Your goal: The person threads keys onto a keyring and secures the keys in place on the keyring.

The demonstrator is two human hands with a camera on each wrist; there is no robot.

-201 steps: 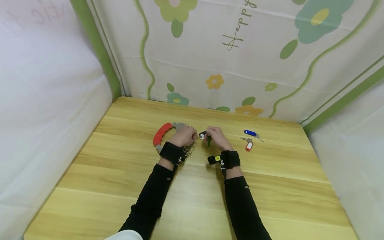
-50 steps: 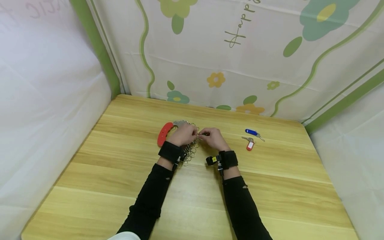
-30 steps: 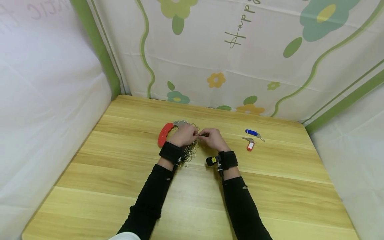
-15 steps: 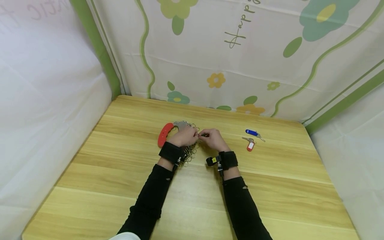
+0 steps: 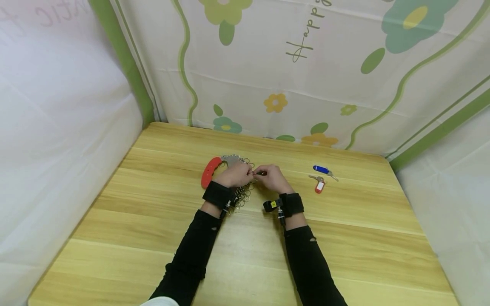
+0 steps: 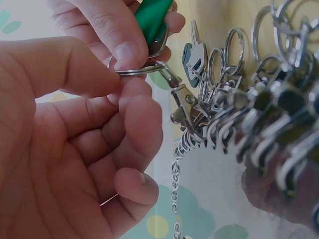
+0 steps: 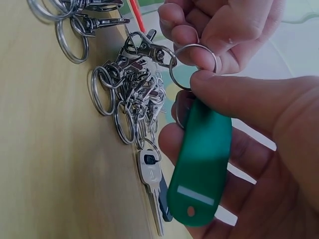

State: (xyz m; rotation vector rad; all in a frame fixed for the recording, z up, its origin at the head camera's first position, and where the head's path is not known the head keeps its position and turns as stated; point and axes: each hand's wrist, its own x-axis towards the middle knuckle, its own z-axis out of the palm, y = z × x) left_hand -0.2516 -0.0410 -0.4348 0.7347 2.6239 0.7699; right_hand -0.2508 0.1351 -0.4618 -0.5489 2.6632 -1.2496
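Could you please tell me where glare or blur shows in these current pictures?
Head: soft glare on the table between the forearms; left wrist: near metal clasps at right blurred, split ring crisper; right wrist: green tag fairly clear, cloth backdrop soft.

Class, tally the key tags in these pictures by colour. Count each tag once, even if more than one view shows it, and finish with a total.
Green tag: 1
Blue tag: 1
Red tag: 1
Dark tag: 1
Total: 4
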